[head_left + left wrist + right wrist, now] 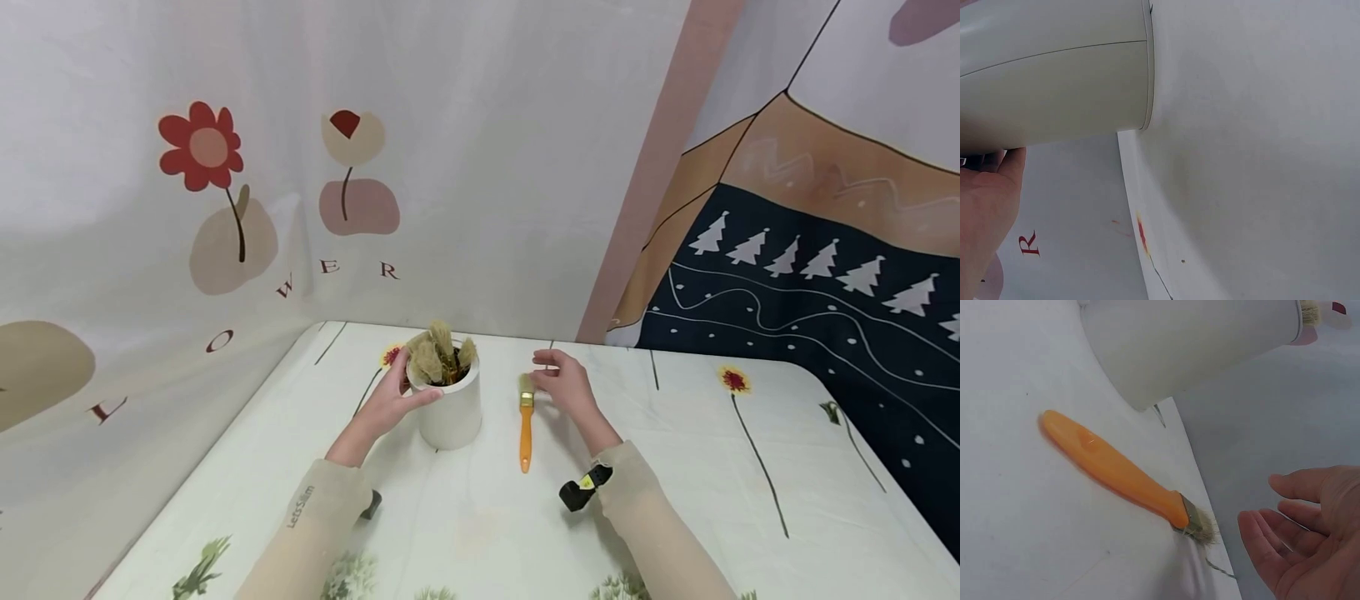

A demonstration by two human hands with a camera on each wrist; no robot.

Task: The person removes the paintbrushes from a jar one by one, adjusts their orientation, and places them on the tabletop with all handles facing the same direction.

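Note:
A white cylindrical container (452, 417) stands upright on the table, with several tan bristle tufts (441, 350) showing above its rim. My left hand (386, 404) grips it near the top, thumb along the front of the rim and fingers round the far left side. In the left wrist view, the fingers lie against the smooth wall of the container (1066, 87). To its right lies a paintbrush (1110, 465) with an orange handle, bristles pointing away from me. Beside those bristles is my right hand (566, 385), fingers loosely bent and nothing in them.
A white tablecloth (480, 533) printed with flowers and stems covers the table. Behind it hangs a pale curtain (487, 167) with flower shapes and letters. Further right, a dark panel with white trees (810, 308) borders the table. Each wrist wears a small black device (577, 495).

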